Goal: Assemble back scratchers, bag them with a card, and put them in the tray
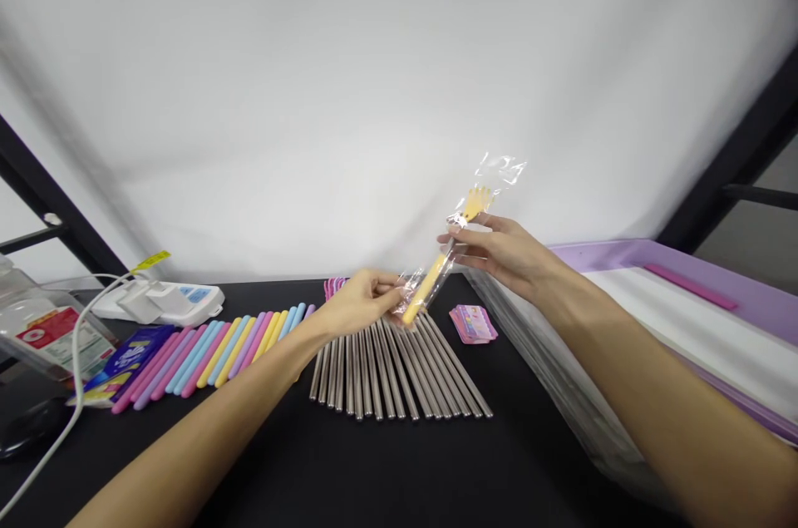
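Observation:
A yellow back scratcher with a hand-shaped head slants upright above the desk, inside a clear plastic bag. My right hand is closed around its metal neck, just below the head. My left hand pinches the bag near the lower end of the yellow handle. Directly beneath lies a fanned row of metal rods. Behind my left wrist, pink hand-shaped heads poke out. To the left is a row of pink, purple, blue and yellow handles.
Pink printed cards are stacked right of the rods. Clear plastic bags lie beside a purple tray. At left are a power strip, white cable, labelled bottle, blue packet and black mouse.

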The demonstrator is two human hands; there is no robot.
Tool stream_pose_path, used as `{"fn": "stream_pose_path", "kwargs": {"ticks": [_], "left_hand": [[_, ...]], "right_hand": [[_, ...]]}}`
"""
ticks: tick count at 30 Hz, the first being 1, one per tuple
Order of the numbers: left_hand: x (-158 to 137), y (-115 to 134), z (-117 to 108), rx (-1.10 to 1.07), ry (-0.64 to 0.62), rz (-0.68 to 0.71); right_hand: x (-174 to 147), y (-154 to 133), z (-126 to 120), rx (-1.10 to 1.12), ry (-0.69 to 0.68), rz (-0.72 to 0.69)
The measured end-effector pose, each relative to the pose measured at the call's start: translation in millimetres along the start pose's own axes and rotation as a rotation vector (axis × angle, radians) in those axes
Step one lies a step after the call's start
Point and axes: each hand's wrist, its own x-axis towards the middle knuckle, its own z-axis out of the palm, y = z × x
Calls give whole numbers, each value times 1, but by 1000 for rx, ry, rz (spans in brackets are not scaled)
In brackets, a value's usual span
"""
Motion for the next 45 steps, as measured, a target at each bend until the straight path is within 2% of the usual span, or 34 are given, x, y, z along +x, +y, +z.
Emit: {"fn": "stream_pose_path", "kwargs": {"ticks": [2,4,6,8,12,15,18,22,25,32,38,40,45], "left_hand": [[0,0,2,-51,8,-17],[-2,1,1,-152,-61,-60],[-6,2,0,-219,-143,-98],[-8,3,0,-175,-162,-106],[-4,1,7,13,-22,-72],[-1,-1,12,-44,-37,-50],[0,-2,12,-119,-59,-29],[-1,-3,8,-255,35,-18],[0,-4,2,-308,55,-17],[3,-8,1,-220,173,-39],[5,-6,9,-103,280,-66],[4,-6,11,-92,288,-62],[3,-3,10,-121,214,-66]], "right_hand": [[-2,-2,2,-14,-44,22],[-4,-4,2,1,-69,0],[-4,-5,2,34,-37,-44],[-3,-5,3,71,44,-68],[-2,-4,6,120,162,-78],[-2,-4,7,119,167,-98],[-2,-6,4,97,145,-103],[-2,-9,-2,80,99,-108],[-1,-10,-6,64,66,-96],[0,-12,-11,49,-2,-124],[-5,-12,-8,12,-115,-59],[-6,-11,-6,6,-137,-39],[-3,-9,-6,13,-63,-64]]}}
